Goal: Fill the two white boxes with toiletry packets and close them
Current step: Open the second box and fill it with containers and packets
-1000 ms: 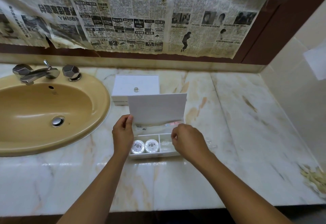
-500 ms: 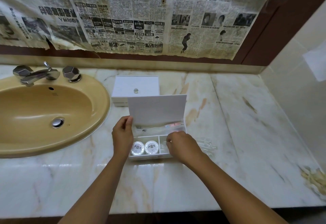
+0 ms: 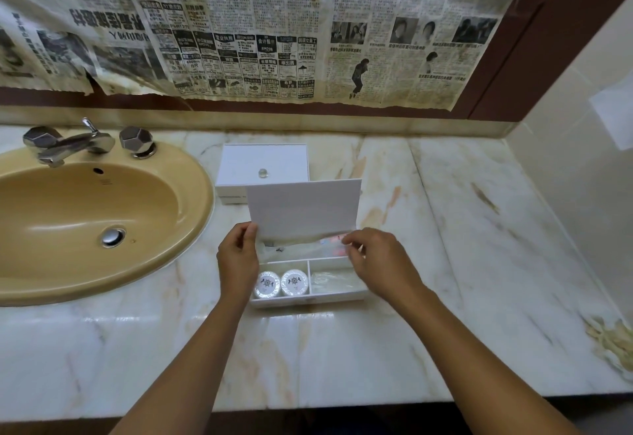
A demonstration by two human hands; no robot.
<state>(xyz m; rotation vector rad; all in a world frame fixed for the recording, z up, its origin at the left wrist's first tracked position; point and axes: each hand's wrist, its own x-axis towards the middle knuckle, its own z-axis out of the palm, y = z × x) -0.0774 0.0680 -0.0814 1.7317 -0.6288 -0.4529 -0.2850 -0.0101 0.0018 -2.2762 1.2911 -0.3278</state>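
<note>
Box [image 3: 308,294]: open on surface [image 3: 445,263], near you.
Lid [image 3: 303,208]: light, stiff; your left hand [image 3: 237,260] pinches its corner.
Right hand [image 3: 380,260]: fingers pinch crinkly packet [image 3: 329,246]; handle gently.

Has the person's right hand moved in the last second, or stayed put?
Yes. The right hand dipped toward the box's front right compartment, then came back up to the lid's right corner, judged against the box.

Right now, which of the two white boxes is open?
The near box, lid up, gripped by the left hand. The far box by the sink is shut.
</note>
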